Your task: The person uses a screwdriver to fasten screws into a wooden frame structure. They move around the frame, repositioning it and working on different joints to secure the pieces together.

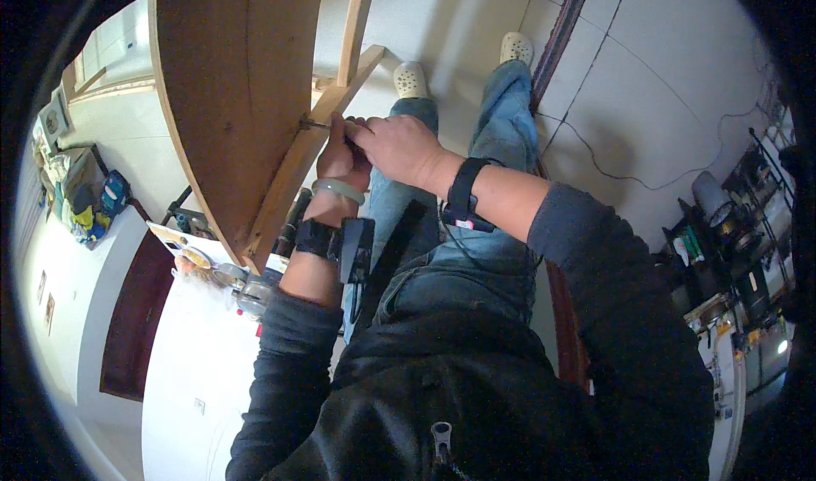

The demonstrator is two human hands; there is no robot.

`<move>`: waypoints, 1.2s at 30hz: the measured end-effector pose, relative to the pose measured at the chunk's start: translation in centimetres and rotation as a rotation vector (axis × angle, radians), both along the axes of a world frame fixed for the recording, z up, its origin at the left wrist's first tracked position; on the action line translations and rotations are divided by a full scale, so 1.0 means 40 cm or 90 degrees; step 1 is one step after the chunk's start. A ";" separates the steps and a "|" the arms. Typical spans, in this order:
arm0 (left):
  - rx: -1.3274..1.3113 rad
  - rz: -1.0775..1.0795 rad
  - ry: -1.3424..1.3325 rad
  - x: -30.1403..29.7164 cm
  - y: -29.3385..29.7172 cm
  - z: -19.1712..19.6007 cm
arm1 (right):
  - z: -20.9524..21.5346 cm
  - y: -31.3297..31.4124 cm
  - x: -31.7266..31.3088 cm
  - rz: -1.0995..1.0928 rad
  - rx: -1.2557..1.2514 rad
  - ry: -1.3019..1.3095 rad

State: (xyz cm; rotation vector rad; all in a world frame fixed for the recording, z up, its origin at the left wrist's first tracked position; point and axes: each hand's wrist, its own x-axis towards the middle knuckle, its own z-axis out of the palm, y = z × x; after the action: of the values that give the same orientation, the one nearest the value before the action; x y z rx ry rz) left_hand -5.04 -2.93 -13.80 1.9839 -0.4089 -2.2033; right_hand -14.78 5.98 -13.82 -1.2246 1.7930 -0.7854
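Note:
A large brown wooden panel (242,73) stands on edge in front of me at the left, with a pale wooden rail (297,162) along its side and a wooden leg (357,26) joining that rail. From a dark spot on the rail's edge, a thin metal shaft (317,125) runs toward my fingers. My left hand (338,160) is closed around its near end, close to the wood. My right hand (401,148) presses in from the right, fingers curled against the left ones. The shaft's other end is hidden in my grip, so its kind cannot be told.
White clogs (410,80) on my feet stand on pale floor tiles. A dark red strip (561,39) crosses the floor beside them. At right, a thin cable (625,178) leads toward dark equipment (722,217). A bag and clothes (81,188) lie far left.

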 end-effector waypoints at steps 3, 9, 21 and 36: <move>-0.019 -0.014 0.010 0.007 -0.004 -0.024 | 0.021 0.003 -0.015 -0.113 0.040 -0.062; -0.083 -0.102 -0.078 -0.008 0.006 -0.008 | 0.032 0.010 -0.036 -0.513 0.413 -1.152; -0.094 -0.169 -0.115 0.021 0.009 0.021 | 0.023 0.053 0.047 -0.331 0.121 -0.586; -0.120 -0.271 -0.152 0.045 0.000 0.009 | -0.005 0.049 0.108 -0.444 0.094 -0.297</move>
State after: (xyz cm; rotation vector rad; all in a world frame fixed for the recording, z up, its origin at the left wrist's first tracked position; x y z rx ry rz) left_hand -3.22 -2.93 -13.43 2.2205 -1.1191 -2.0405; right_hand -10.44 7.93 -14.01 -0.2506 1.8265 -1.1805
